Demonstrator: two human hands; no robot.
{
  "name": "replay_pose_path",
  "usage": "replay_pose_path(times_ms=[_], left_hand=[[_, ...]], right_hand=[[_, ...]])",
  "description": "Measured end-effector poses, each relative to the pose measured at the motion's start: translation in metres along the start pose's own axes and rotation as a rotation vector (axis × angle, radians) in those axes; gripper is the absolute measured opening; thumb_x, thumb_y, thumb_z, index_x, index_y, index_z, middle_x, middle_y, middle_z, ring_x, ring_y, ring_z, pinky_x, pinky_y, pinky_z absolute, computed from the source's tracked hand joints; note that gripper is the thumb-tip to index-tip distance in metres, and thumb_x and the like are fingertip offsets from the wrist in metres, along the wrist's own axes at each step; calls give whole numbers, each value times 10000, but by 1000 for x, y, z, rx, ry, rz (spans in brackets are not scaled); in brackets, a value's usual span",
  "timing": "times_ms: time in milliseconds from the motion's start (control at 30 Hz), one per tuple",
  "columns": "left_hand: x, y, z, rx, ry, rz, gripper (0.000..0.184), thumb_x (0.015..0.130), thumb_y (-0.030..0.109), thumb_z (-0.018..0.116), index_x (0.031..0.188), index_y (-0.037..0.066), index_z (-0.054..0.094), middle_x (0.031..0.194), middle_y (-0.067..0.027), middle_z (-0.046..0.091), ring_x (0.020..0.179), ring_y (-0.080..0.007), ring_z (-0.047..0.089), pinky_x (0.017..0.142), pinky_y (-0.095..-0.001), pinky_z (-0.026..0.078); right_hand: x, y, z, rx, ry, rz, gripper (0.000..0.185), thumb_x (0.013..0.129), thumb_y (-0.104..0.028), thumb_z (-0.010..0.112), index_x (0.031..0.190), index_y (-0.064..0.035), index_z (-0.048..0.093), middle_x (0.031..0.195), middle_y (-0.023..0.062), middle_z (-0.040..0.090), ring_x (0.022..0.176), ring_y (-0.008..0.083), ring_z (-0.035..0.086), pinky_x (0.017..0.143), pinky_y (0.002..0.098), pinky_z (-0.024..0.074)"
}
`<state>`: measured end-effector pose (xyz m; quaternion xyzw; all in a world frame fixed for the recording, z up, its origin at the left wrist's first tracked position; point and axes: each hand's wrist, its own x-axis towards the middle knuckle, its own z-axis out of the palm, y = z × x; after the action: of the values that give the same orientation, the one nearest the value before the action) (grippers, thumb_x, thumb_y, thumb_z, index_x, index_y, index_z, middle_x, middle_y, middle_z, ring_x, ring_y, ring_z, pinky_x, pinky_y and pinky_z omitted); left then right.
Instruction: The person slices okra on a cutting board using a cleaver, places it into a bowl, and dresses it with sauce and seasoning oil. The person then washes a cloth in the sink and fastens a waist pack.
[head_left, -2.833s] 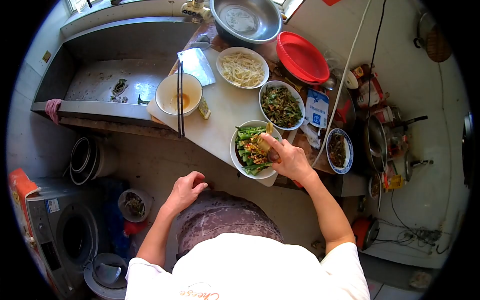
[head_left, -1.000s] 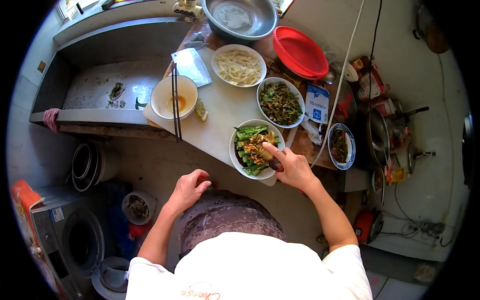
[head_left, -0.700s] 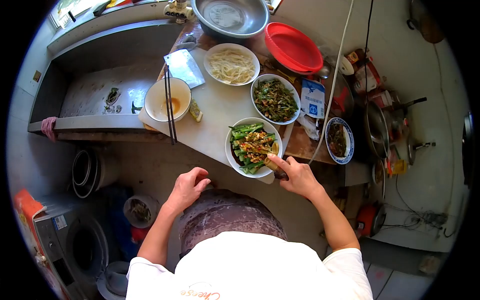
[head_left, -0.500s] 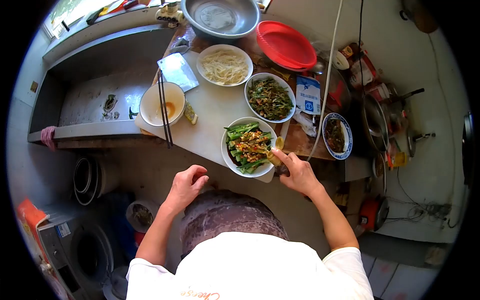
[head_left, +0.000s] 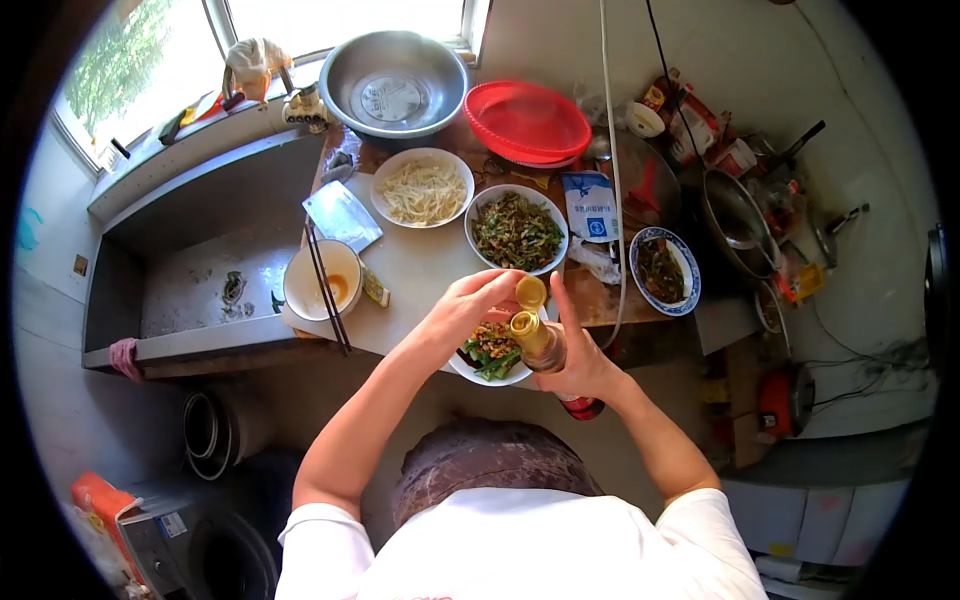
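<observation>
My right hand (head_left: 582, 362) is wrapped round a sauce bottle (head_left: 543, 352) with a gold neck and a red band near its base. The bottle leans, its neck over a white plate (head_left: 513, 379). Its flip cap (head_left: 531, 292) stands raised above the mouth. My left hand (head_left: 468, 310) reaches in from the left, its fingers closed at the cap's edge. Beneath the hands, the plate holds green vegetables topped with chopped seasoning (head_left: 492, 350), partly hidden by my left hand and the bottle.
Behind are a plate of pale shreds (head_left: 424, 190), a dish of green strips (head_left: 518, 232), a metal basin (head_left: 395, 85) and a red basket (head_left: 528, 122). Chopsticks (head_left: 325, 287) lie across a white bowl (head_left: 302, 300) near the sink (head_left: 190, 250). A white cord (head_left: 617, 170) hangs at right.
My left hand has risen from near my body to the bottle's cap. My right hand has lifted the bottle from beside the plate to over it. The camera view has shifted.
</observation>
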<state>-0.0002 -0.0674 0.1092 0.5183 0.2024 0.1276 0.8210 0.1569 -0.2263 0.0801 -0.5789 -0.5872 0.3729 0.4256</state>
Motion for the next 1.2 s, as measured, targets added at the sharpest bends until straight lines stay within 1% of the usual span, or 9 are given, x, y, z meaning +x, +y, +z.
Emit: replay_pose_path(times_ms=[200,367,733,800,867,967,1000,1033,1200], left_hand=[[-4,4,5,356,-220,334,449,987,362,503,1257,8,560,1251,-116,606,1174,-198,556,987,-328,426],[-23,6,31,1316,-90,795,528,960,307,494,1403,33,411,1417,-149,471,1368,-342,372,1120,-527,222],[6,-9,81,1257,-51,962,421,843,140,619,1246,25,574,1392,-164,483,1402,-390,289,1116,-588,200],[18,-2,91,1144,19,1006,432,815,126,647,1227,15,575,1368,-167,502,1350,-395,370,1085,-551,283],[30,10,105,1051,178,967,518,785,156,698,1261,32,535,1026,-138,623,917,-283,583,797,-389,482],[50,28,143,1113,-1,525,465,732,242,795,1095,35,589,684,-44,585,542,-173,567,512,-310,456],[65,31,153,1141,-66,580,391,741,265,795,994,41,600,641,-58,573,504,-188,555,493,-314,451],[80,32,162,1131,-61,588,371,734,265,794,955,42,595,623,-70,572,513,-202,570,500,-323,456],[160,65,225,1302,-23,764,299,720,259,771,806,54,572,610,-112,594,544,-297,627,521,-380,487]], right_hand=[[-4,-8,-8,40,75,12,1164,671,-38,721,1541,-163,-43,1153,199,608,1013,296,621,934,351,441],[-7,-14,-15,-68,170,-19,1093,668,-50,699,1544,-139,51,1087,180,629,950,241,635,884,319,466],[-27,-8,-31,-143,414,54,892,651,-107,724,1439,-47,311,795,106,634,700,183,627,667,321,508],[-31,-6,-51,-193,442,-6,892,655,-117,736,1434,-60,306,811,103,627,704,183,626,671,335,507],[-38,-4,-74,-199,469,-17,906,659,-116,741,1442,-72,289,850,111,627,734,189,634,685,341,507],[-49,-24,-102,-178,314,95,973,680,-75,732,1487,-86,187,955,163,630,865,254,652,742,365,508],[-50,-27,-112,-141,235,117,1004,685,-65,730,1501,-86,146,978,178,635,890,281,656,751,380,510],[-49,-3,-117,-238,355,-210,1059,697,-77,738,1518,-92,69,1036,195,643,901,324,665,760,411,518],[-47,0,-209,-90,311,-128,1155,700,-188,811,1524,-88,8,1120,256,593,967,418,617,831,455,487]])
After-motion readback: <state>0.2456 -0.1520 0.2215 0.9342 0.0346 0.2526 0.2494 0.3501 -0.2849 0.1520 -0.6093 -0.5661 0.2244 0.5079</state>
